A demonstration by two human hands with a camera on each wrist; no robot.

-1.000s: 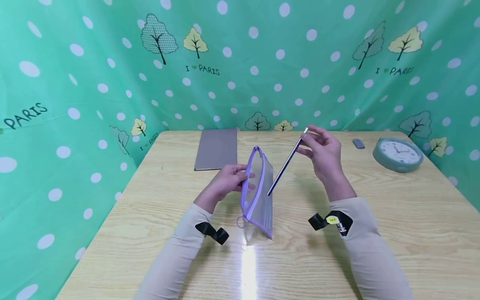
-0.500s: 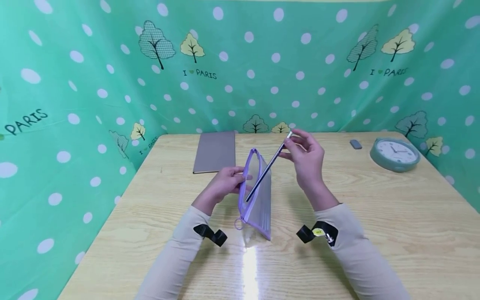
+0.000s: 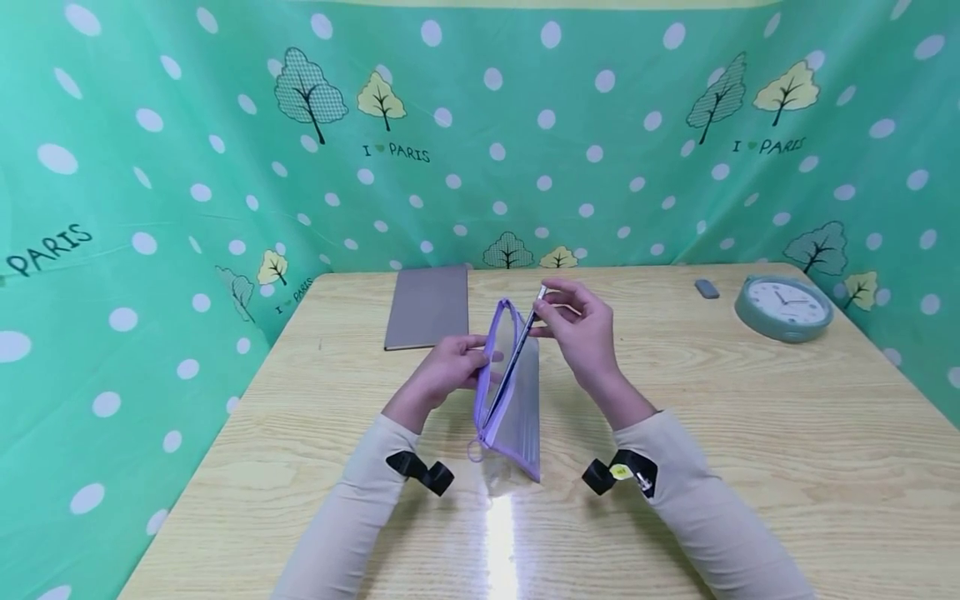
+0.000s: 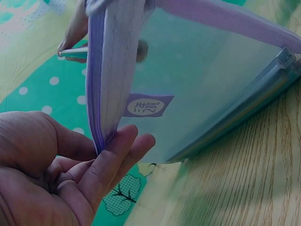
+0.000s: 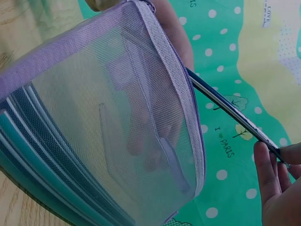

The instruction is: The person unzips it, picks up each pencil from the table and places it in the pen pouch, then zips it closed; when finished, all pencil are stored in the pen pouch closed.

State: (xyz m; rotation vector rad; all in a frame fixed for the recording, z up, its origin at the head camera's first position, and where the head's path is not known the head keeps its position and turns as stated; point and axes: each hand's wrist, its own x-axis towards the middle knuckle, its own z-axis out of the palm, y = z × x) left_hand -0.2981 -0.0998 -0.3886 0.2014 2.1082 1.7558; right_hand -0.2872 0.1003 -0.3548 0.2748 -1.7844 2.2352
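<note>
A translucent mesh zipper pouch (image 3: pixel 525 392) with purple trim stands on edge, its zipped mouth spread apart. My left hand (image 3: pixel 452 364) pinches the left rim of that mouth, thumb outside and fingers behind, as the left wrist view shows. My right hand (image 3: pixel 581 329) holds a slim dark pencil (image 3: pixel 517 354) by its silvery upper end between thumb and fingertips. The pencil slants down through the mouth, its lower end inside near the zipper pull (image 3: pixel 475 451). Several long, dark and teal striped sticks (image 5: pixel 51 155) lie along the pouch's bottom, seen through the mesh.
On the wooden table (image 3: pixel 322 467), a grey notebook (image 3: pixel 427 307) lies at the back left. A small grey-blue eraser-like block (image 3: pixel 707 288) and a round teal clock (image 3: pixel 784 308) sit at the back right. A green dotted curtain (image 3: pixel 420 192) hangs behind and at the sides.
My right hand has moved left and down, bringing the pencil from beside the pouch into its mouth. My left hand has kept its grip on the pouch, almost still.
</note>
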